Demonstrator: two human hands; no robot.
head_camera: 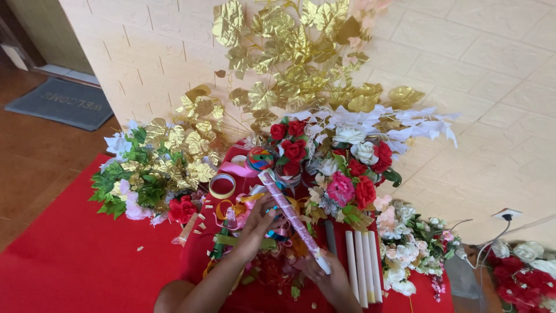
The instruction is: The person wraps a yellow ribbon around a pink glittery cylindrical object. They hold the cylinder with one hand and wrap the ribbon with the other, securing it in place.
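Red surface (87,261) | ribbon-wrapped stick (289,211), long axis running far-left to near-right | right hand (324,278) closed round its near end | left hand (263,223), left of mid-shaft, fingers curled on ribbon

grey rectangular doormat (62,103) with lettering, far left by doorway, possibly rubber

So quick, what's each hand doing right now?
Left hand: fingers bent, touching the ribbon-wrapped stick midway; grip cannot be told.
Right hand: closed on the stick's lower end.
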